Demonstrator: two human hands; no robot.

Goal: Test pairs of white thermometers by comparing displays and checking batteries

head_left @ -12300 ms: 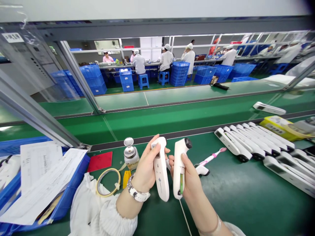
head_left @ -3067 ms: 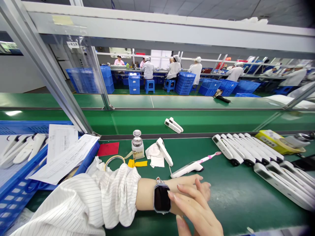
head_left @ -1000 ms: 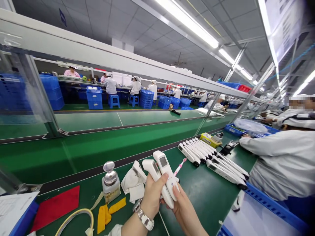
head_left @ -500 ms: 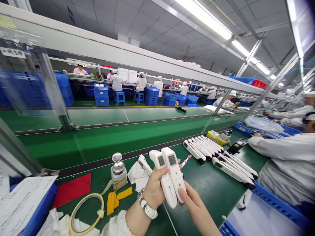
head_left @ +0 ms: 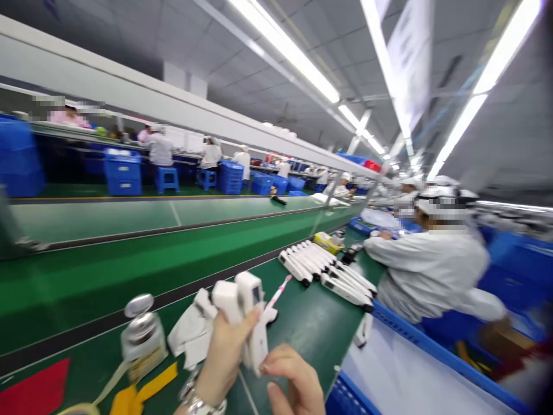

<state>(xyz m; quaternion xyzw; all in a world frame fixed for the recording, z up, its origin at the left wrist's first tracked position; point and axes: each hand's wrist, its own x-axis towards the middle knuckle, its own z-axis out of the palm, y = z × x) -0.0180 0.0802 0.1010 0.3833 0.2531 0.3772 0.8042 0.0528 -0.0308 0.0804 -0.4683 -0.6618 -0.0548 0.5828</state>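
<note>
Two white handheld devices with small screens are gripped side by side in my left hand [head_left: 228, 349]; the right-hand device [head_left: 256, 323] is turned partly sideways. My right hand [head_left: 296, 380] is at its lower end, fingers curled and thumb apart; whether a fingertip touches it is blurred. A pink and white toothbrush [head_left: 279, 293] lies just beyond the devices. Left of my left hand are a crumpled white cloth [head_left: 190, 331] and a glass bottle with a metal top [head_left: 143, 340]. More white devices [head_left: 302, 262] lie in rows on the green table.
A lined blue crate [head_left: 415, 369] stands at the right table edge. Beyond it sits a co-worker [head_left: 432, 259] in white. A yellow basket [head_left: 327, 243] is behind the rows. Yellow strips [head_left: 158, 381] and a red sheet [head_left: 37, 392] lie at left.
The view has swung right, showing more of the co-worker and crate. The two held devices have turned sideways, and my right hand has come away from their front, its fingers now curled.
</note>
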